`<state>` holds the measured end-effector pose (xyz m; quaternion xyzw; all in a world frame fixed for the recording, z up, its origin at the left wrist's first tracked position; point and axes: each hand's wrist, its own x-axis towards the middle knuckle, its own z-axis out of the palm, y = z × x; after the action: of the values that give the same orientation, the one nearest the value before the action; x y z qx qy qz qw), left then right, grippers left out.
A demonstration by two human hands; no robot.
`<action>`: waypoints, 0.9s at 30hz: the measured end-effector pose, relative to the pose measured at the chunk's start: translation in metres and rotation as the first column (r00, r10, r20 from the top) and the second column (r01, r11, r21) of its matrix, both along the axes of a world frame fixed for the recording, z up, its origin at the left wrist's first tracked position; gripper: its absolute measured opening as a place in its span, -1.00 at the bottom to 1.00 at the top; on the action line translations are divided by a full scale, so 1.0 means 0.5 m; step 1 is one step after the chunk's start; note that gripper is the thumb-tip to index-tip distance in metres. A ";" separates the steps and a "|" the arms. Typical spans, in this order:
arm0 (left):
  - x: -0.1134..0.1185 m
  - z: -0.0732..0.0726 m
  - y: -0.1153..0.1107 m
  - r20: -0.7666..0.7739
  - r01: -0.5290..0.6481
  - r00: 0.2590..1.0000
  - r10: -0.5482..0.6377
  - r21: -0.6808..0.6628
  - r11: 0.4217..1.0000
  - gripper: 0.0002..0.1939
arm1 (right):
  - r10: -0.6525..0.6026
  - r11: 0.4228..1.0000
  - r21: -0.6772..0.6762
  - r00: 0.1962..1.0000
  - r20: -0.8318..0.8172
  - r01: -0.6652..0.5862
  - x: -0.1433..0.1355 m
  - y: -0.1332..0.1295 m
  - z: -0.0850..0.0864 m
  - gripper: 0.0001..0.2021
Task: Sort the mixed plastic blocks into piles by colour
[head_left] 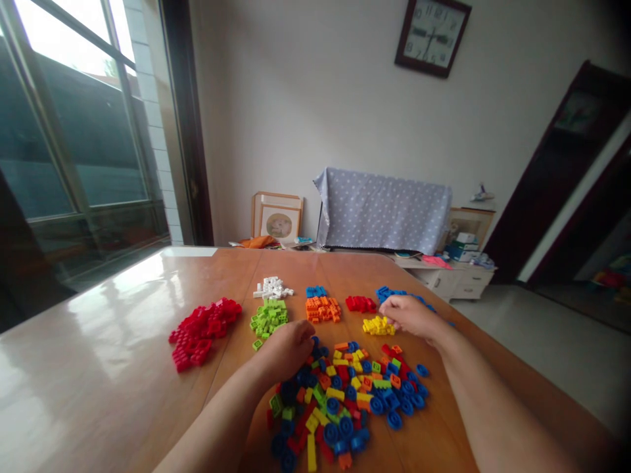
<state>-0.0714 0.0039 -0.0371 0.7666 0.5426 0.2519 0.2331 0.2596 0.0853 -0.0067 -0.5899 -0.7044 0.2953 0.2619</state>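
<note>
My right hand [407,315] is at the right edge of the small pile of yellow bricks [377,326], its fingers bent together; whatever they may hold is hidden. Over the far left edge of the mixed heap of toy bricks [340,395] hovers my left hand [292,347], fingers curled inward and largely out of sight. That heap mixes blue round pieces with yellow, red, orange and green bricks. Beyond my left hand lie the lime green bricks [269,318]. Orange bricks [323,309] sit between the two hands, a little farther off.
Red bricks [204,332] spread at the left of the wooden table [133,381]. White bricks [273,288], a small blue group [316,291], a smaller red pile [361,303] and blue bricks [391,293] line the far side. Behind stands a cloth-covered object [384,209] near a white cabinet [458,282].
</note>
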 end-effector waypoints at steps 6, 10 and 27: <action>0.004 0.013 -0.007 -0.008 0.007 1.000 -0.007 -0.005 1.000 -0.78 | 0.119 0.989 -0.106 0.973 0.195 -0.100 0.035 -0.076 0.001 -0.82; 0.008 0.018 -0.009 -0.019 -0.005 1.000 0.004 -0.031 1.000 -0.79 | 0.251 0.958 -0.197 0.942 0.223 -0.208 0.039 -0.137 -0.002 -0.79; 0.004 -0.002 0.001 -0.036 0.000 0.999 0.001 0.010 1.000 -0.77 | 0.345 0.904 0.089 0.836 0.426 -0.418 -0.111 -0.150 0.010 -0.85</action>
<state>-0.0694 0.0042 -0.0381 0.7720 0.5458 0.2408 0.2196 0.2042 0.0104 -0.0019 -0.4589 -0.8700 0.1505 0.0995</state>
